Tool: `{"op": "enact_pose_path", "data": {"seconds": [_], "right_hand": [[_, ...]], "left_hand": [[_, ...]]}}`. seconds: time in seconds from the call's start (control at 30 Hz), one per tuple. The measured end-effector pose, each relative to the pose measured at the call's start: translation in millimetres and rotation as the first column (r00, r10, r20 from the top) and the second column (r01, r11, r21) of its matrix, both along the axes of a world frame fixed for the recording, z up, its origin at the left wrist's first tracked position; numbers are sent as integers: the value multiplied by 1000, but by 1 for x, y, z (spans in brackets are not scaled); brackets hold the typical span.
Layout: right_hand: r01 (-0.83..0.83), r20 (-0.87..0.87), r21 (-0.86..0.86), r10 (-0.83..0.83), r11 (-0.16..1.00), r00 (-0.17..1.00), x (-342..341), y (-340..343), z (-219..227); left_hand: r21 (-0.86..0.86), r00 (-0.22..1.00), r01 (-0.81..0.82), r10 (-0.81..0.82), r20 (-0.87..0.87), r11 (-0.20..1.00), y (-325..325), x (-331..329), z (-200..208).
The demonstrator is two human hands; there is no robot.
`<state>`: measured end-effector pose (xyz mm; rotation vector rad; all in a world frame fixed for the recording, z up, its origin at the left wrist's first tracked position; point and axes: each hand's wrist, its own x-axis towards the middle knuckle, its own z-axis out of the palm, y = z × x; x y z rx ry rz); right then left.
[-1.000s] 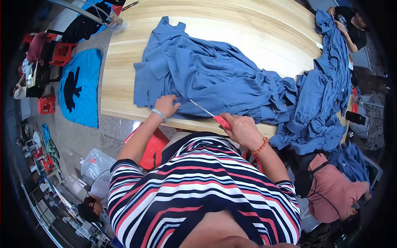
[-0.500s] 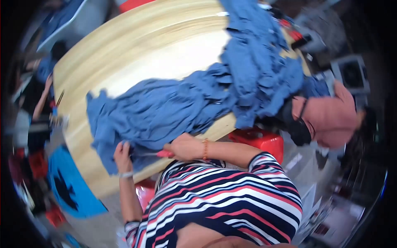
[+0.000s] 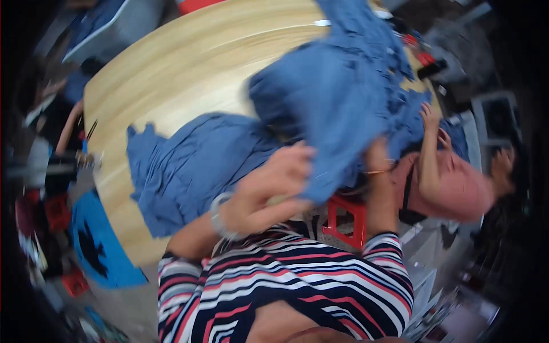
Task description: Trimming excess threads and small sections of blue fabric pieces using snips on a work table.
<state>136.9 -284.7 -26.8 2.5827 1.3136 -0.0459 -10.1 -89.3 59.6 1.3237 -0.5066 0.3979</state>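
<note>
A length of blue cloth (image 3: 334,108), smeared by motion, is lifted off the table between my hands, its lower corner hanging over the near edge. At its right edge, my right hand (image 3: 376,157) is closed on the cloth; its fingers are blurred and partly hidden. My left hand (image 3: 266,191), wearing a pale band at the wrist, is at the cloth's lower left edge. Its thumb and curled fingers stand apart around that edge, but blur hides whether they grip it. More blue cloth (image 3: 200,157) lies crumpled on the table to the left.
The pale wooden table (image 3: 171,74) bears more cloth at its far right. A red stool (image 3: 349,220) stands below its near edge. A person in a pink top (image 3: 452,188) is close on the right, one hand near the cloth. Another person's arm (image 3: 70,128) is at the left edge.
Part of the blue cloth has been raised and swung up. My left hand has moved right, off the cloth's left end; my right hand has moved right. The pink-handled tool no longer shows.
</note>
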Motion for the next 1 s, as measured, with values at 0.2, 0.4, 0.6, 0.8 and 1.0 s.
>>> {"op": "enact_pose_path", "data": {"seconds": [0.2,0.4,0.6,0.8,1.0], "right_hand": [[760,-58,210,-769,615,637,142,-140,54],[513,-274,123,-467,850,840,31,-44,-8],[258,-639,330,14,908,769,-41,50,-21],[0,-603,378,246,926,759,-70,136,-60],[-42,-584,299,217,953,782,-64,164,-99]], "left_hand": [[48,933,262,-240,-269,964,-40,18,-43],[535,830,-119,379,-409,837,-5,-56,-146],[975,102,-221,994,34,-11,85,-187,-198],[861,-416,-462,806,-421,211,133,-282,-291],[769,-235,-465,776,-586,439,152,-270,-228]]}}
